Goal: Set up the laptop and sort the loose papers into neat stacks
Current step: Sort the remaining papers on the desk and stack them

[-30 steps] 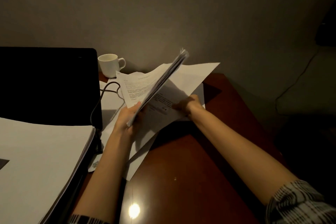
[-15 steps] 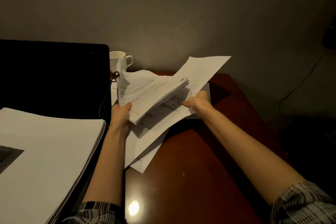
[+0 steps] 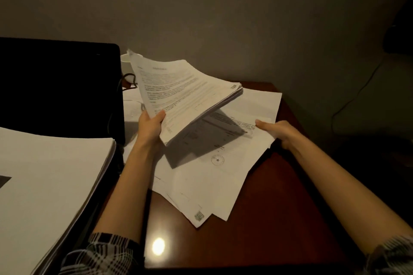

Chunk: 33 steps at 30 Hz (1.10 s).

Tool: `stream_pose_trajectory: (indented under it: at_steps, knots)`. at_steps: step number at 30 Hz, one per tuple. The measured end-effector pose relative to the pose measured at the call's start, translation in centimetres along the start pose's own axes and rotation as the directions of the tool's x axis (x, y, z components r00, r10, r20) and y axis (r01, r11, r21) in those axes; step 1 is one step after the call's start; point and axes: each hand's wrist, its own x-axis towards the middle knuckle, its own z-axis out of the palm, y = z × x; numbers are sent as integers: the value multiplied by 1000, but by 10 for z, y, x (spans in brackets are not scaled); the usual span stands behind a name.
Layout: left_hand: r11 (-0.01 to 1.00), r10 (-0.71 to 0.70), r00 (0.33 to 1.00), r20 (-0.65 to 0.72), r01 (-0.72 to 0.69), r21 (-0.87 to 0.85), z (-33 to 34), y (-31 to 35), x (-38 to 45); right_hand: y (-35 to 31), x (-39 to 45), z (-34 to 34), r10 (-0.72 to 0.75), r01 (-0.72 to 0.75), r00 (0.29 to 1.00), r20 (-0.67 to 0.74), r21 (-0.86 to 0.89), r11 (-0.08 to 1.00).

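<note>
The left grip [image 3: 150, 126] holds a sheaf of papers [image 3: 187, 96] above loose sheets [image 3: 207, 176] spread on the surface [image 3: 279, 219]. The right grip [image 3: 277, 133] rests on those sheets' right edge. Left of the left grip stands the laptop [image 3: 58, 89], a thick stack [image 3: 49, 185] before it; a mug [image 3: 127, 66] sits behind.
</note>
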Motion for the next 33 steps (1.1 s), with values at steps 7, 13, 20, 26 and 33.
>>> stream_pose_trajectory:
  at_steps: [7,13,20,26,33]
  knots:
    - [990,-77,995,-71,68,-124,9,-13,4,28,-28,-1,109,-151,989,104,685,712]
    - [986,-109,994,-13,106,-128,19,-21,0,45,-83,57,-8,-75,976,219,371,925]
    - [997,-75,982,173,80,-22,14,-10,-8,42,-69,24,-101,159,971,-216,270,950]
    - [981,-142,956,256,101,167,4,-3,2,37,-51,-34,-45,168,944,-328,357,919]
    - [944,-152,943,295,50,327,4,-9,0,5,-47,-64,-48,419,754,-656,422,804]
